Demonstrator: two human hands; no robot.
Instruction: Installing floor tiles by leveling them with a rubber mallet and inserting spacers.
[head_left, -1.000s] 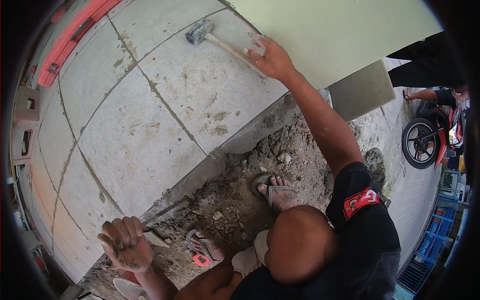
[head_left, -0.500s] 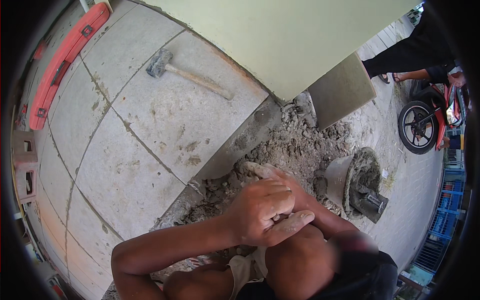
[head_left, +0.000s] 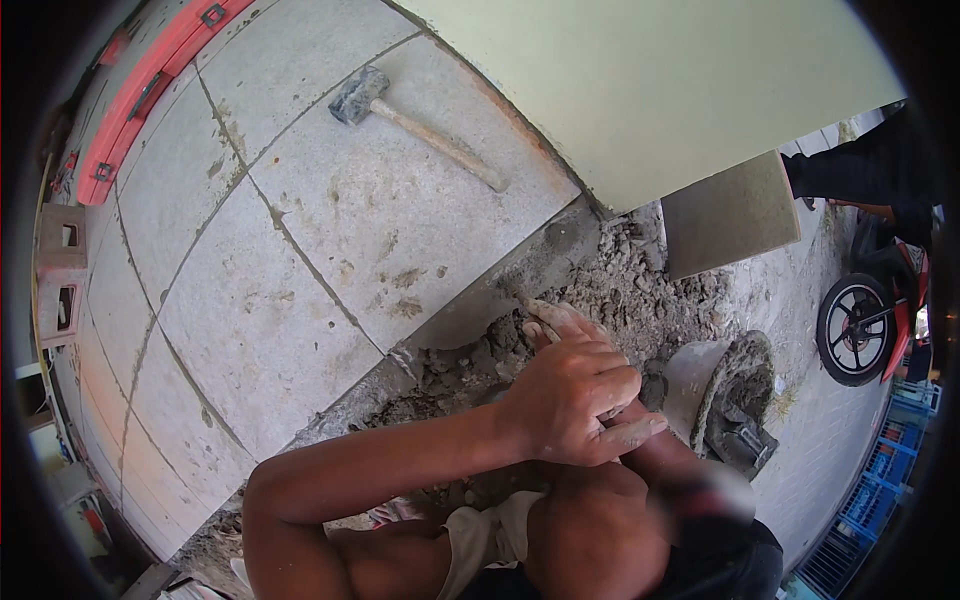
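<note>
My left hand is closed, its fingers curled and its thumb stuck out toward the right, beside my bent knee. It crosses over my right wrist, and whatever its fingers close on is hidden. Beyond it, my right hand shows partly, its mud-smeared fingers stretched out and a little apart over wet grey mortar and rubble. This heap lies along the broken edge of the paving slab. On the slab rests a mallet with a dark head and a wooden handle, touched by neither hand.
A mortar-caked bucket lies tipped at the right, a trowel-like tool at its mouth. A square tile leans by the pale wall. A red case lies far left. A person's dark-trousered leg and a motorcycle are at right.
Both hands have shifted slightly right; the right hand has also moved up a little, its fingers now more spread. The whole view has turned slightly, so the mallet and bucket appear further right.
</note>
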